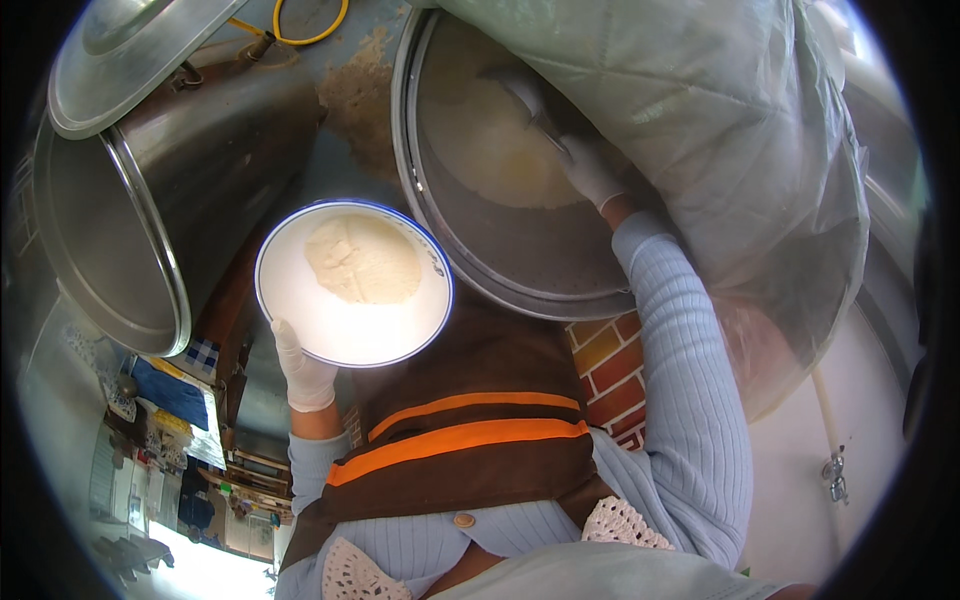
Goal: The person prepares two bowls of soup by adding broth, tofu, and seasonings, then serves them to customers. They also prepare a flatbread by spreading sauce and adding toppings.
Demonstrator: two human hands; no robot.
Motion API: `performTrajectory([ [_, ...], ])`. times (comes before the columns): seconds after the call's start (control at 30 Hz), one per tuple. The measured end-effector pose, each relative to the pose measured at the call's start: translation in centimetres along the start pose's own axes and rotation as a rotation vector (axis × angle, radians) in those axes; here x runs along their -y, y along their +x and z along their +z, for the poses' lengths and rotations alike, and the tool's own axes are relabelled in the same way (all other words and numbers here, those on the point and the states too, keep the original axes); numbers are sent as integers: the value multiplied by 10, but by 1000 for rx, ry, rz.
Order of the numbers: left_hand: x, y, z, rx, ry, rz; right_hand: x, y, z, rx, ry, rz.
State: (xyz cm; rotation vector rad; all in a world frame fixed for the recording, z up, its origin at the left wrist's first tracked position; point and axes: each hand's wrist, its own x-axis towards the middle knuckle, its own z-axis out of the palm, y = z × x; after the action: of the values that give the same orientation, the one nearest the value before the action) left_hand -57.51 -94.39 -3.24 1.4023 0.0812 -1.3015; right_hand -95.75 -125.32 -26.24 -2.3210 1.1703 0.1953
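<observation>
My gloved left hand (306, 367) holds a white bowl with a blue rim (352, 330) by its lower left edge. A pale, soft curd-like mass (364, 259) lies in the bowl, toward its far side. My gloved right hand (592, 169) reaches into a large round metal vat (517, 289) and grips the handle of a metal ladle (523, 94). The ladle's scoop is over or in the pale contents (487, 150) of the vat; which of the two I cannot tell.
A quilted cover under clear plastic (675, 67) is folded back over the vat's right side. Another metal vat (161, 247) stands at left, with a metal lid (142, 60) above it. A yellow hose (311, 37) lies behind. A tap (835, 476) is on the white surface at lower right.
</observation>
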Motion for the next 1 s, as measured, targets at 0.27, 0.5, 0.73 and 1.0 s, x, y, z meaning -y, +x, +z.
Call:
performTrajectory([
  [0.27,-1,2,-5,3,-15,11,-22,-2,55,399,445,193],
  [0.5,2,3,-4,30,-45,10,13,-1,16,512,608,303],
  [0.73,13,10,-12,94,-136,21,85,-32,-115,565,540,484],
  [1.0,27,16,-19,229,-215,30,168,-94,-260,464,403,478],
])
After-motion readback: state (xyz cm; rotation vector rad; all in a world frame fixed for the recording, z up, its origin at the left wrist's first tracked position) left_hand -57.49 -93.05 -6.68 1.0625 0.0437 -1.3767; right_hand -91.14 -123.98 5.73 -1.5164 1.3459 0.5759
